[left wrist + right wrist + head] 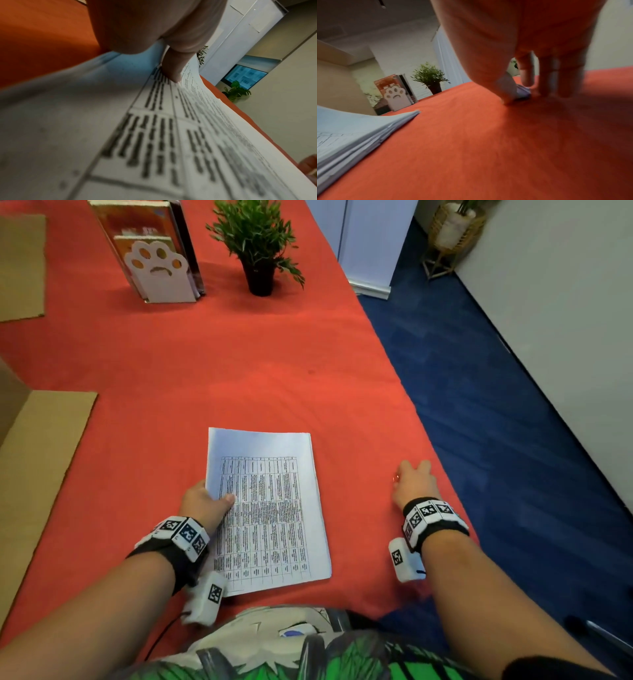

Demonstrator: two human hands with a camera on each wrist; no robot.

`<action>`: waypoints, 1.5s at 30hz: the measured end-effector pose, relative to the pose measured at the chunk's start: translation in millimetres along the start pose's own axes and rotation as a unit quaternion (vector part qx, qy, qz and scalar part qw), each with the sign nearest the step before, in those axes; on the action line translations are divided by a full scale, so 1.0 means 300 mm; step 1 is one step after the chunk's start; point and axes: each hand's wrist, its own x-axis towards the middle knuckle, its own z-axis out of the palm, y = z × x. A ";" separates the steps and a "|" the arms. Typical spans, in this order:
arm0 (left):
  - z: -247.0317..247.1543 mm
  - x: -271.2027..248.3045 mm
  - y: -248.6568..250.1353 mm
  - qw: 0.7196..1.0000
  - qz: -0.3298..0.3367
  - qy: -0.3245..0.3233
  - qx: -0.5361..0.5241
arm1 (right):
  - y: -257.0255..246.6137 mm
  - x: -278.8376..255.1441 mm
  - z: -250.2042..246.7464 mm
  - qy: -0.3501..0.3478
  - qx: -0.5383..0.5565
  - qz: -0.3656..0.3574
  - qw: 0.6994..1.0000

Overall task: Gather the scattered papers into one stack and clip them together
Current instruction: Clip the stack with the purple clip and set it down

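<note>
A stack of printed papers (pixel 270 508) lies on the red tablecloth (pixel 222 364) in front of me. My left hand (pixel 205 501) pinches its left edge, thumb on the top sheet. In the left wrist view that thumb (pixel 175 65) presses on the paper stack (pixel 171 135), whose edge is lifted and curved. My right hand (pixel 411 481) reaches down near the table's right edge. In the right wrist view, the right hand (pixel 516 88) has thumb and fingers closed round a small purple clip (pixel 523 94) on the cloth. The paper stack (pixel 351 132) lies well left of it.
A paw-shaped bookend with books (pixel 157 268) and a potted plant (pixel 258 244) stand at the far side. Cardboard sheets (pixel 41 457) lie at the left. The table's right edge drops to blue carpet (pixel 513 405) just beyond my right hand.
</note>
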 end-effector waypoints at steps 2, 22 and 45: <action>-0.001 0.001 0.002 1.000 0.002 -0.001 0.003 | -0.004 0.001 0.002 0.012 0.031 -0.017 0.999; 0.002 -0.007 0.004 1.000 -0.010 -0.004 -0.009 | -0.466 -0.078 0.055 -0.101 0.096 -0.239 0.961; -0.103 -0.113 0.046 0.996 0.048 -0.033 -0.073 | -0.627 -0.044 -0.156 0.083 0.345 -0.467 0.810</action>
